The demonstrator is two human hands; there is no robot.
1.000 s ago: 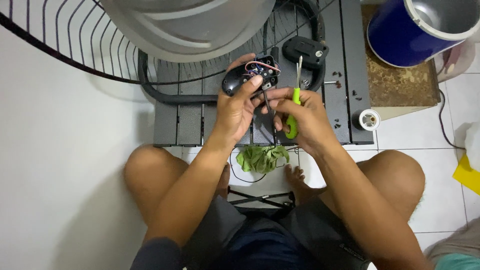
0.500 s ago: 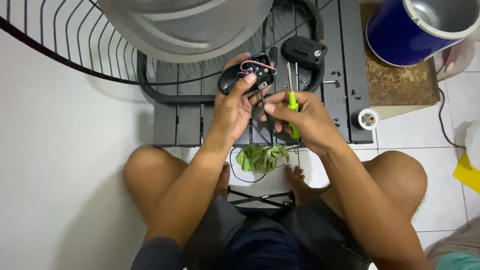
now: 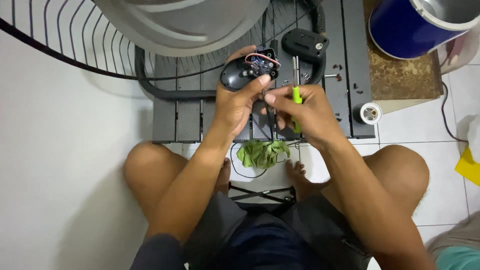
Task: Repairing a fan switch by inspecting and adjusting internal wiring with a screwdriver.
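The left hand [image 3: 239, 102] grips one oval black plastic switch housing [image 3: 248, 70], opened to show red wires and small parts, held above the dark slatted metal surface [image 3: 345, 60]. The right hand [image 3: 305, 107] is closed around one green-handled screwdriver [image 3: 296, 97], its shaft pointing up; fingertips of both hands seem to pinch thin black wires. One black cover [image 3: 305, 45] lies beside several loose screws [image 3: 340, 76]; one green cloth [image 3: 262, 152] lies on the floor.

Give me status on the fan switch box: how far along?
Done: black cover is off, loose screws lie on the slatted table. In hand: left hand holds the open switch housing, wiring exposed; right hand grips a green-handled screwdriver. Left: refitting cover and screws.
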